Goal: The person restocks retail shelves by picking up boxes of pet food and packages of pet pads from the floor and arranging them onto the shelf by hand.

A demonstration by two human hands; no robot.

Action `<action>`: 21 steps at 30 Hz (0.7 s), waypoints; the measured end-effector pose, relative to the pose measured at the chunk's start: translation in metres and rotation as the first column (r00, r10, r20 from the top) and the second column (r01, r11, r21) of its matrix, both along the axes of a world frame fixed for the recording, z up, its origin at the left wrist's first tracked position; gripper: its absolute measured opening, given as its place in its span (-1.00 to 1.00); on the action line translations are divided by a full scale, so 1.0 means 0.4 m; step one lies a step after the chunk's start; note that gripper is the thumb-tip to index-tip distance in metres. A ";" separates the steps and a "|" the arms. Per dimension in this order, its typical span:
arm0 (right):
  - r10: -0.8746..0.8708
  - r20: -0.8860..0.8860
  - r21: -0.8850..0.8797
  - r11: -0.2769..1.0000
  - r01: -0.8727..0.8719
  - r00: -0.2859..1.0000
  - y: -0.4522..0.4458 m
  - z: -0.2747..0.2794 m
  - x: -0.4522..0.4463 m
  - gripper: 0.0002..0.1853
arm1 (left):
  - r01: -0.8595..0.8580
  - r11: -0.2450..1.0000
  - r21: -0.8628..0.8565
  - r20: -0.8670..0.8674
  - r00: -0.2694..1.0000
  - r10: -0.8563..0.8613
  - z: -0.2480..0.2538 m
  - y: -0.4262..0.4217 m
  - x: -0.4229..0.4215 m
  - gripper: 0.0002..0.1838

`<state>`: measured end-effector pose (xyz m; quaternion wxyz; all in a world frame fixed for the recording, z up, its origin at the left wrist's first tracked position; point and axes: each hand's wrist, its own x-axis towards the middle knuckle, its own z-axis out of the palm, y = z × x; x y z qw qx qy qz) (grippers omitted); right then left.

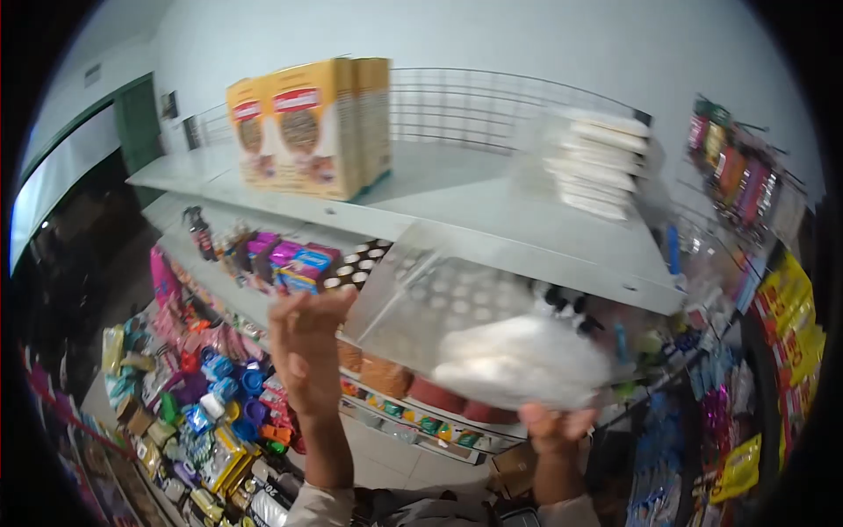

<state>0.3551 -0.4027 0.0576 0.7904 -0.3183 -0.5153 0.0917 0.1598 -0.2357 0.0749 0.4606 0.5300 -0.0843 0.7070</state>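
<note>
A clear plastic bag (399,303) with a white, soft-looking bundle (522,360) in its lower right part is held up in front of the shelves, blurred by motion. My right hand (558,426) grips it from below at the bundle's lower edge. My left hand (306,347) is raised by the bag's left edge, fingers bent over and thumb apart from them; nothing shows between them. Through the film, several white-capped bottles can be seen. On the top shelf, at the right, stands a stack of similar white packs (601,162) in clear plastic.
Yellow boxes (303,132) stand on the top shelf (448,198), with a wire grid behind. Below are purple packets (294,259) and a spray bottle (199,233). Colourful goods (219,395) crowd the lower left. Yellow bags (786,299) hang at the right. A cardboard box (514,467) sits on the floor.
</note>
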 end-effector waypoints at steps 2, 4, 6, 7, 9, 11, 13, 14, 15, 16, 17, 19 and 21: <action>-0.472 0.305 0.250 0.878 0.408 0.827 -0.057 0.059 0.133 -0.25 | 0.058 0.987 0.152 -0.096 0.994 -0.044 0.064 0.024 0.042 -0.33; -0.720 0.346 0.440 0.691 0.574 0.602 -0.076 0.150 0.273 -0.18 | -0.020 0.965 0.262 -0.192 0.979 0.073 0.136 0.043 0.099 -0.36; -0.691 0.183 0.418 0.699 0.581 0.699 -0.100 0.310 0.321 -0.22 | -0.097 0.945 0.314 -0.250 0.951 0.181 0.218 0.033 0.175 -0.40; -0.664 0.100 0.408 0.706 0.579 0.741 -0.101 0.384 0.347 -0.24 | -0.187 0.913 0.362 -0.305 0.902 0.305 0.257 0.026 0.217 -0.44; -0.727 0.292 0.491 0.671 0.555 0.621 -0.073 0.503 0.405 -0.30 | -0.269 0.852 0.448 -0.380 0.806 0.454 0.315 0.038 0.299 -0.41; -0.789 0.439 0.526 0.613 0.589 0.429 -0.032 0.594 0.447 -0.40 | -0.344 0.772 0.535 -0.433 0.673 0.600 0.324 0.027 0.335 -0.36; -0.804 0.494 0.472 0.568 0.674 0.331 0.024 0.656 0.477 -0.48 | -0.401 0.713 0.575 -0.623 0.349 0.700 0.327 0.011 0.348 -0.28; -0.763 0.540 0.439 0.616 0.654 0.356 0.057 0.683 0.495 -0.50 | -0.420 0.679 0.603 -0.686 0.162 0.709 0.329 0.007 0.351 -0.24; -0.718 0.583 0.401 0.662 0.633 0.380 0.089 0.701 0.513 -0.52 | -0.428 0.673 0.604 -0.683 0.159 0.713 0.326 0.010 0.352 -0.24; -0.717 0.581 0.406 0.665 0.627 0.385 0.116 0.709 0.535 -0.52 | -0.434 0.645 0.629 -0.656 0.148 0.740 0.320 0.018 0.353 -0.23; -0.671 0.652 0.375 0.690 0.619 0.353 0.141 0.716 0.558 -0.52 | -0.440 0.615 0.654 -0.627 0.139 0.767 0.313 0.029 0.353 -0.22; -0.566 0.775 0.311 0.729 0.610 0.282 0.177 0.723 0.594 -0.53 | -0.454 0.573 0.682 -0.588 0.126 0.799 0.311 0.037 0.353 -0.20; -0.543 0.785 0.295 0.751 0.591 0.298 0.183 0.703 0.610 -0.55 | -0.441 0.579 0.686 -0.605 0.097 0.790 0.309 0.037 0.354 -0.20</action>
